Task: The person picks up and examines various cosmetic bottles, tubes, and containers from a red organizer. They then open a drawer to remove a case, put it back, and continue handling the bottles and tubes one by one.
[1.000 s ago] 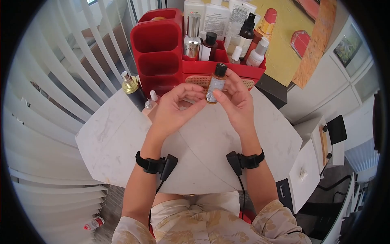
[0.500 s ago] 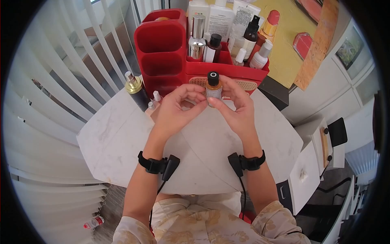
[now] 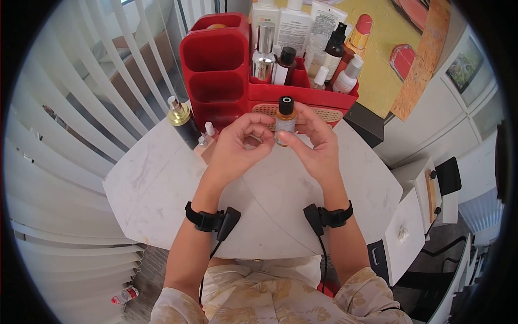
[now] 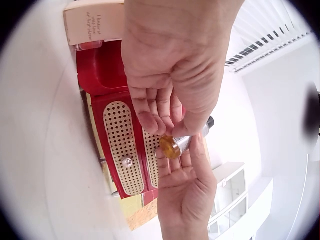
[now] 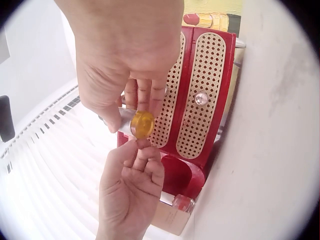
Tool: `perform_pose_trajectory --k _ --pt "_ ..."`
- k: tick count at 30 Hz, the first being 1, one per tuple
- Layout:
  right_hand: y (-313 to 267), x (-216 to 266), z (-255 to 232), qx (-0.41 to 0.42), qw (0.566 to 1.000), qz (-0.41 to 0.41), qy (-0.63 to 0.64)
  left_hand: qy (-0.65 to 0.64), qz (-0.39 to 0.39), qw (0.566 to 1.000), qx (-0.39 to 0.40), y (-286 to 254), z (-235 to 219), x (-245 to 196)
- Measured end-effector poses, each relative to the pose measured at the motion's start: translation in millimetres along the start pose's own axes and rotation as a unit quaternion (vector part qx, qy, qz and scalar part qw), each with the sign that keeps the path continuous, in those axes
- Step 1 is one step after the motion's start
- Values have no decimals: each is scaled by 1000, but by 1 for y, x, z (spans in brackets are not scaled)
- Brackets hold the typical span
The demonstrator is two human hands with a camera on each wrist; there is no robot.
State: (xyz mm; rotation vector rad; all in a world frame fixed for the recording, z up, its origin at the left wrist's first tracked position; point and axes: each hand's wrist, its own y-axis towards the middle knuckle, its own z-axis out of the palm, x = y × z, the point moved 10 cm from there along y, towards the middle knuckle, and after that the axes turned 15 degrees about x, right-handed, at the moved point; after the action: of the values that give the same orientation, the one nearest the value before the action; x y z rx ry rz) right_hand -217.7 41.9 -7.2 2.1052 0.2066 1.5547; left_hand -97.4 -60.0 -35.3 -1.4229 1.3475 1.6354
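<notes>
A small amber bottle (image 3: 286, 121) with a black cap and pale label stands upright between the hands, above the table. The right hand (image 3: 319, 143) pinches it, thumb on the near side and fingers behind. At its left side is the left hand (image 3: 240, 143), fingers loosely curled, their tips beside the lower part of the bottle. The left wrist view shows the amber base (image 4: 171, 148) beside both hands' fingertips; in the right wrist view the left fingertips are close against the base (image 5: 143, 125), and whether they touch cannot be told.
A red organizer (image 3: 216, 51) with several bottles stands behind the hands on the marbled table (image 3: 156, 200). A dark bottle with a gold collar (image 3: 183, 121) and a pink bottle (image 3: 204, 148) stand at its left. Blinds hang left; a white cabinet is right.
The bottle has come more upright, its cap moving lower in view and turning toward the head camera. The left fingertips have drawn slightly away from it. The right hand keeps its grip.
</notes>
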Motion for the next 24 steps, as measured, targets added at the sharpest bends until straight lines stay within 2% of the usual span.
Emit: perform_pose_trajectory --k 19,24 --pt "1 0 1 -4 1000 -11 -5 -48 11 999 -21 0 -2 -5" --pt "1 -1 1 -7 1000 -17 -6 -42 -1 999 -6 -1 0 -5"
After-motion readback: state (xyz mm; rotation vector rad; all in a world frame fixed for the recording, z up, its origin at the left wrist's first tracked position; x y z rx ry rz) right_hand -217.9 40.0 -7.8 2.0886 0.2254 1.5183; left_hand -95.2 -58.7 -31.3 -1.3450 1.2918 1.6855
